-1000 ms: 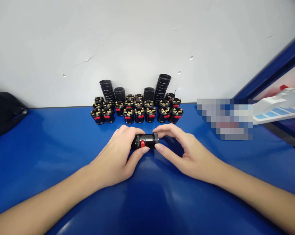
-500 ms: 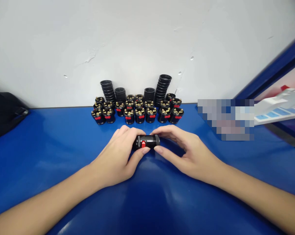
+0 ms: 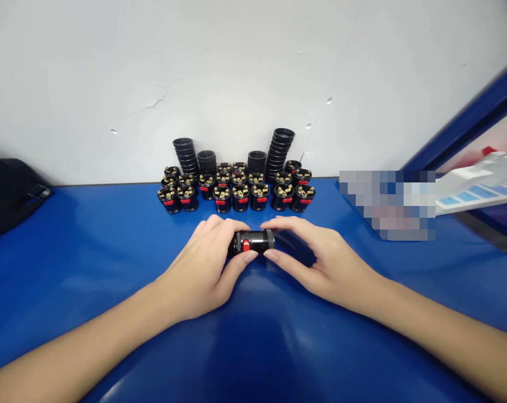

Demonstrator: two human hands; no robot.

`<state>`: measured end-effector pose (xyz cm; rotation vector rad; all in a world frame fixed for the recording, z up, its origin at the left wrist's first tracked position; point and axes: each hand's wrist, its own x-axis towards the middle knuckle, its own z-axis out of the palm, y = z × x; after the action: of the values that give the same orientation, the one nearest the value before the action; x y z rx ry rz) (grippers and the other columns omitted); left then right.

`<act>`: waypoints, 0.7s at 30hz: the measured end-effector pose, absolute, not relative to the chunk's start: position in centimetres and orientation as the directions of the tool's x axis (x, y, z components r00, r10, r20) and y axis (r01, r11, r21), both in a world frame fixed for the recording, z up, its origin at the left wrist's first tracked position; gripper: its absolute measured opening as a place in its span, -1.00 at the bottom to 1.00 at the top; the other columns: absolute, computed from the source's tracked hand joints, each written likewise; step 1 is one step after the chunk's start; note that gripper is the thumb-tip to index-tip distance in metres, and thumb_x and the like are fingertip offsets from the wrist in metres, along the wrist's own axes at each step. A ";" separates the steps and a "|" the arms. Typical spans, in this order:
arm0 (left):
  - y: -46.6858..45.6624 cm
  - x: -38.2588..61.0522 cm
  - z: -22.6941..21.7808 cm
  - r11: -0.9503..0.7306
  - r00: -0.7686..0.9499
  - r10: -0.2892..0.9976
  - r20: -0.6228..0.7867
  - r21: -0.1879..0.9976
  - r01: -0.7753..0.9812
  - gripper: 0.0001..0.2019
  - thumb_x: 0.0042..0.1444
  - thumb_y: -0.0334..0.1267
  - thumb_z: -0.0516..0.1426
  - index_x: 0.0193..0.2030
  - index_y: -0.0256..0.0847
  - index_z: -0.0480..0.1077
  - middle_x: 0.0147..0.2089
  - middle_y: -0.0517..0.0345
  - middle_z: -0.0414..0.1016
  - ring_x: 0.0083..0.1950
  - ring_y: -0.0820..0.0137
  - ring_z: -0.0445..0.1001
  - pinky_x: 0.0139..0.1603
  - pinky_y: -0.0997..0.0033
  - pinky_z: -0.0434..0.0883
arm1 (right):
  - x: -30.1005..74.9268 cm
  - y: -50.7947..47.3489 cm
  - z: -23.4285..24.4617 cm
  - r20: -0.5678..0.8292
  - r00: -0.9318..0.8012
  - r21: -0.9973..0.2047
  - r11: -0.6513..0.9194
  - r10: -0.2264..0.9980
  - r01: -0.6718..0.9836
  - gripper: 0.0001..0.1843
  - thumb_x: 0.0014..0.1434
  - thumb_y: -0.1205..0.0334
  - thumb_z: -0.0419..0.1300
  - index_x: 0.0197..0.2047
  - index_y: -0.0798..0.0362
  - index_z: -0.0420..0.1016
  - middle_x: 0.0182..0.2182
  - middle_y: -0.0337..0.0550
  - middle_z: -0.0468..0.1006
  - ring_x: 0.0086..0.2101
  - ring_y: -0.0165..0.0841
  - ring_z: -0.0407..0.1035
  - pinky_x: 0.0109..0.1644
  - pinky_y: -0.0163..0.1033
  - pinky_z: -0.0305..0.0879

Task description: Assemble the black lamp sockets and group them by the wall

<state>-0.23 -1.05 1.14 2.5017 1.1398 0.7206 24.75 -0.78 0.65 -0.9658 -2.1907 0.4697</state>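
A black cylindrical electrical connector body (image 3: pixel 257 241) with a red latch lies on its side between my hands, just above the blue table. My left hand (image 3: pixel 207 257) is wrapped round its left end, with the thumb along the near side. At the other end sits a ribbed black ring (image 3: pixel 270 239); the thumb and fingertips of my right hand (image 3: pixel 312 252) close on it from the near and far sides. The left end of the connector is hidden by my left fingers.
Several upright connector bodies (image 3: pixel 240 198) with brass terminals and red latches stand in rows beyond my hands. Behind them rise stacks of black rings (image 3: pixel 278 157) against the white wall (image 3: pixel 236 67). A black bag-like object (image 3: pixel 13 196) lies left; a pixelated patch covers something at right.
My right thumb and fingers have shifted very slightly around the ring end. The connector and my left hand stay almost where they were.
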 end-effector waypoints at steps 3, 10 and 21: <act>-1.0 -0.2 1.1 -0.636 0.556 0.769 0.315 0.460 0.620 -0.82 0.53 -0.17 0.02 0.14 -0.13 0.33 0.02 0.00 0.51 0.00 0.15 0.42 0.03 0.05 0.36 | 24.6 -0.8 0.6 0.520 -0.485 -0.575 0.708 0.703 0.410 -0.70 0.42 0.24 0.30 0.18 -0.08 0.44 0.06 -0.05 0.64 0.06 -0.16 0.59 0.18 -0.01 0.59; -1.1 -0.3 1.2 -0.662 0.572 0.747 0.339 0.460 0.592 -0.80 0.51 -0.18 0.06 0.17 -0.14 0.32 0.03 0.02 0.51 0.00 0.16 0.41 0.03 0.08 0.36 | 24.7 -0.9 0.8 0.459 -0.498 -0.495 0.677 0.736 0.544 -0.72 0.50 0.11 0.20 0.20 -0.01 0.46 0.07 0.05 0.69 0.07 -0.05 0.61 0.15 0.13 0.58; -1.0 -0.3 1.3 -0.647 0.561 0.760 0.329 0.471 0.600 -0.80 0.54 -0.17 0.01 0.16 -0.14 0.33 0.00 0.06 0.51 -0.02 0.18 0.40 0.01 0.10 0.33 | 24.6 -0.9 0.3 0.497 -0.516 -0.575 0.710 0.698 0.406 -0.53 0.40 0.19 0.33 0.31 0.00 0.37 0.16 0.02 0.61 0.13 -0.15 0.59 0.25 -0.05 0.57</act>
<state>-0.26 -1.00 1.31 2.4922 1.1195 0.7406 24.61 -0.89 0.32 -0.8361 -2.1765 0.5075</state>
